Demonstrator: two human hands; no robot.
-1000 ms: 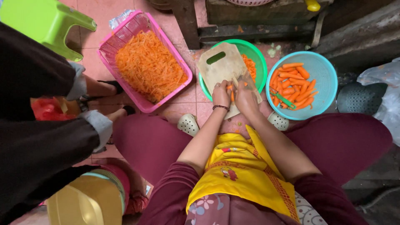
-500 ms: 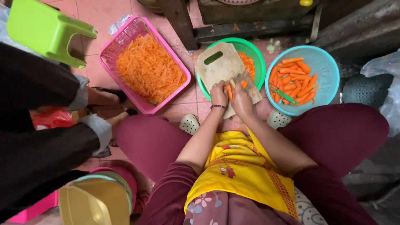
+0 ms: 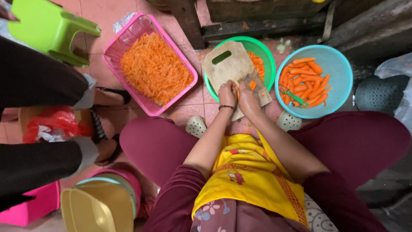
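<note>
Head view shows both hands together on a wooden cutting board bridging the green bowl. Left hand curls around a carrot piece; right hand grips a knife, blade beside it. Whole carrots wait right of it.
</note>
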